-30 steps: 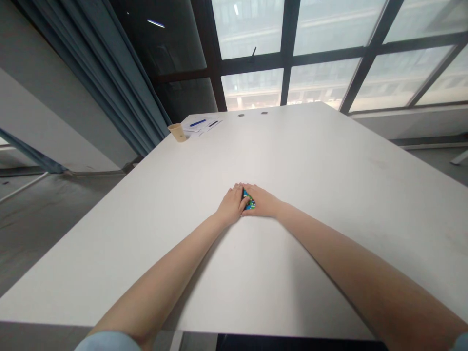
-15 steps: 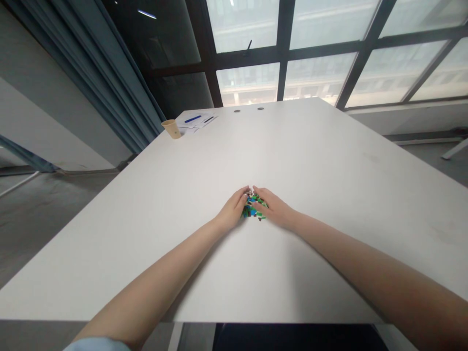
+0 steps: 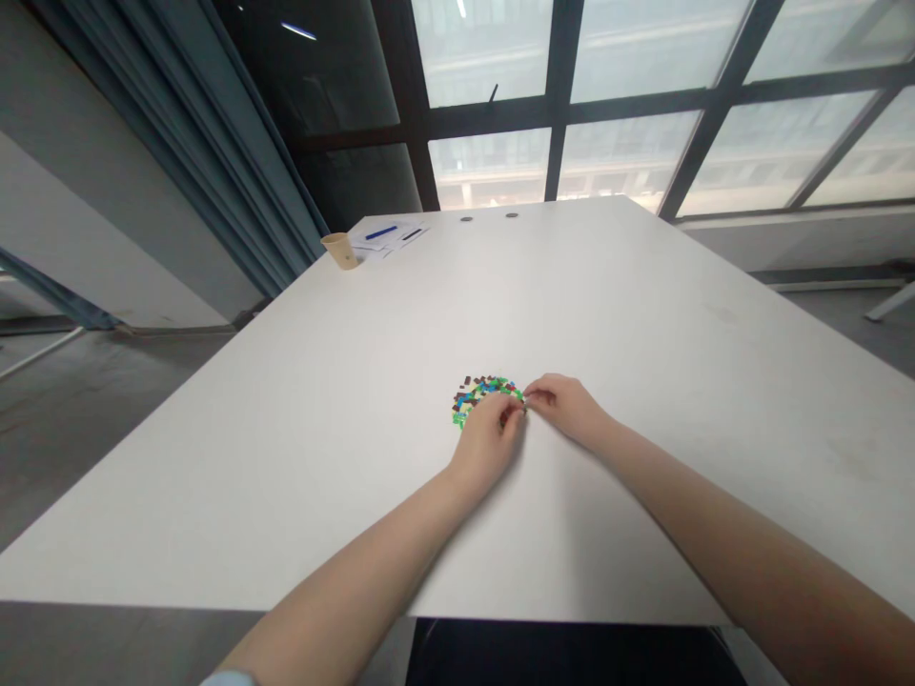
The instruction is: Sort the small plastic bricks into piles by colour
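Note:
A small heap of tiny green, blue and brown pieces (image 3: 480,392) lies spread on the white table (image 3: 643,314) in front of me. My left hand (image 3: 488,442) rests just below the heap with its fingers curled, the fingertips at the heap's right edge. My right hand (image 3: 566,408) sits to the right of the heap, fingers pinched together toward the same spot. What each hand pinches is too small to make out. The two hands nearly touch at the fingertips.
A paper cup (image 3: 340,251) stands at the table's far left corner, beside papers with pens (image 3: 386,233). Two round cable holes (image 3: 489,216) sit at the far edge. Dark window frames rise behind; a blue curtain (image 3: 207,143) hangs at left.
The hands, cupped together over the pieces a second ago, have drawn apart and back toward me. The heap now lies uncovered and spread out; both hands pinch at its right edge.

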The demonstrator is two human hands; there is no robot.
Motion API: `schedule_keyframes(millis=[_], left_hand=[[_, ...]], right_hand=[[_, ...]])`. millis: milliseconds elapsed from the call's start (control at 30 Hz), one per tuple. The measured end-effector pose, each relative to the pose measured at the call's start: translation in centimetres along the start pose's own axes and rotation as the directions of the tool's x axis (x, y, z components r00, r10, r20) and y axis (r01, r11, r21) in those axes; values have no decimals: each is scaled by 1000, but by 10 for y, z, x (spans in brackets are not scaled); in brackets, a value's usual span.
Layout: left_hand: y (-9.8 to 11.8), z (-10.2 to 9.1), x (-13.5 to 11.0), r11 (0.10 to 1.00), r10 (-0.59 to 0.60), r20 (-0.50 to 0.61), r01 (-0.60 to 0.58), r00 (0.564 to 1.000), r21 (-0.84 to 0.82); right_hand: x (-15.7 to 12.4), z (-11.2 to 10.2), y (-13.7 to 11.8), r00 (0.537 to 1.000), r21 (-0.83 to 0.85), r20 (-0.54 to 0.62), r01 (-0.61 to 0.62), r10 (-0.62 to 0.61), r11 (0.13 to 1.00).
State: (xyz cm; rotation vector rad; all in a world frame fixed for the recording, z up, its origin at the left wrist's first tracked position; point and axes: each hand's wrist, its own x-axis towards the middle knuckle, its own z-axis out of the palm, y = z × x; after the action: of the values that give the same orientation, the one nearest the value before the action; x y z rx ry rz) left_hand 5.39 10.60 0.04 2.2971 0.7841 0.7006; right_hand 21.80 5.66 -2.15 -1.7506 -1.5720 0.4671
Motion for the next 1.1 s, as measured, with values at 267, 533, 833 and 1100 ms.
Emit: schedule_keyframes(millis=[267, 533, 833, 1100], left_hand=[[-40, -36, 19, 981, 107, 71, -117, 992, 156], [-37, -30, 15, 955, 96, 205, -148, 974, 256], [-28, -23, 10, 957, 64, 176, -110, 982, 269], [-26, -23, 9, 964, 83, 167, -121, 983, 236]], right_hand=[[1, -3, 0, 991, -62, 71, 116, -111, 991], [0, 7, -1, 990, -49, 30, 141, -139, 989], [2, 11, 0, 991, -101, -58, 115, -122, 988], [2, -1, -4, 983, 35, -66, -169, 171, 985]])
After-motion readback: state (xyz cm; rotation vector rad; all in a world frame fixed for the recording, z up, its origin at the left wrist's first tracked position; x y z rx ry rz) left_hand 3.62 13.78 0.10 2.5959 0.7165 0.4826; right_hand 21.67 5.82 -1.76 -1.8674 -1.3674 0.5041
